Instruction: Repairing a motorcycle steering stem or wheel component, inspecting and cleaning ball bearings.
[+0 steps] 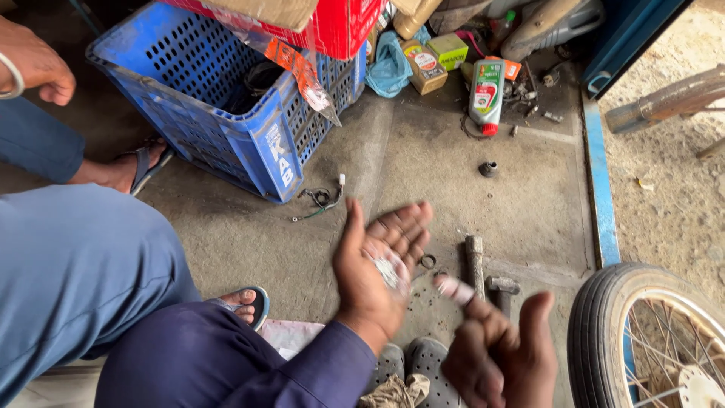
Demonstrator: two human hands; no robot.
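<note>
Lying palm up, the left hand (381,264) is spread flat, with small pale metallic bits (389,270) resting loose on the palm. Right hand (495,351), near right, is partly curled, its forefinger wrapped in pale tape and touching nothing. Just beyond on the rough concrete floor (408,159) lie a thin metal ring (427,261) and a cylindrical hammer (483,272). Far left stands a perforated blue plastic crate (226,98); near right, a spoked rubber-tyred wheel (649,332).

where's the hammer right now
In the head view the hammer lies on the concrete floor at lower centre-right, just beyond the right hand, between the left hand and the wheel.
</note>
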